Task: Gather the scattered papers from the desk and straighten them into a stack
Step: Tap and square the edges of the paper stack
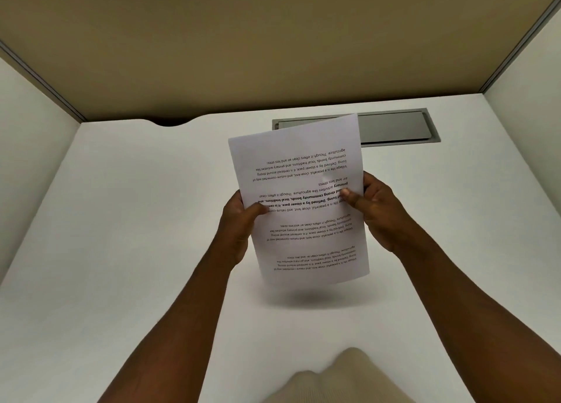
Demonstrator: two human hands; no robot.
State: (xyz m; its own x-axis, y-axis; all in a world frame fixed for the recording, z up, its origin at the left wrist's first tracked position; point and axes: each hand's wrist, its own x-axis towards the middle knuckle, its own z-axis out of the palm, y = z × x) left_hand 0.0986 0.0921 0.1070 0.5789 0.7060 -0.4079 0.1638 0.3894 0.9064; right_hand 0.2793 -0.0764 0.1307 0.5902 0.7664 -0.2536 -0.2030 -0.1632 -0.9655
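Note:
A stack of white printed papers [299,159] is held upright above the white desk [136,220], its text upside down to me and its top tilted slightly left. The lower edge hovers over the desk and casts a shadow below. My left hand [238,229] grips the left edge, thumb across the front. On the right edge, my right hand [376,211] holds the stack with the thumb pressed on the print. How many sheets are in the stack is hidden. No loose sheets lie on the desk in view.
A grey metal cable hatch [400,126] is set into the desk at the back right, partly behind the papers. Beige partition walls [243,44] close the desk at the back and sides. A curved cable cutout [170,121] sits back left. Beige clothing [337,378] shows at the bottom edge.

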